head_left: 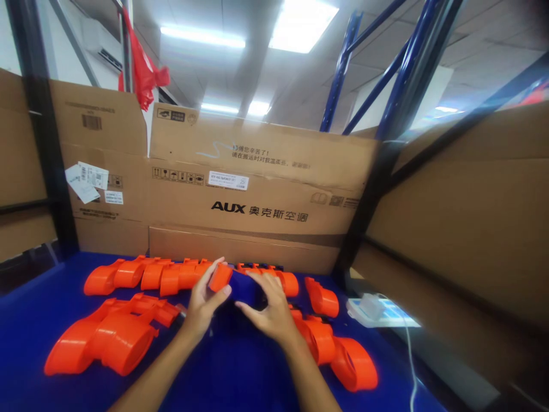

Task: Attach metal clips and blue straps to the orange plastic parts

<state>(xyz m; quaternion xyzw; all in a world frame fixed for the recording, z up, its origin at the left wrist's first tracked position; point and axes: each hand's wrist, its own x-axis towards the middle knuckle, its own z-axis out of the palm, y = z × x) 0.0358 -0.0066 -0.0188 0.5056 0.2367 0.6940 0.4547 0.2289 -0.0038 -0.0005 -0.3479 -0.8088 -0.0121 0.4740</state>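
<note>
My left hand [204,297] is raised over the middle of the blue work surface, its thumb and fingers closed around a small orange plastic piece [221,278]. Facing it, my right hand [269,303] has its thumb and fingers apart and curved. Dark blue fills the gap between the hands; whether that is a part or just the surface behind, I cannot tell. Behind the hands runs a row of curved orange plastic parts [174,277]. More orange parts [124,343] lie left of my left forearm, and others [354,363] rest beside my right forearm.
A cardboard wall [257,234] closes off the back, with another cardboard panel [463,229] on the right. Dark rack posts [360,223] frame the surface [223,372]. At the right edge sits a white power strip [381,312] with a cable. A red bag [143,68] hangs above.
</note>
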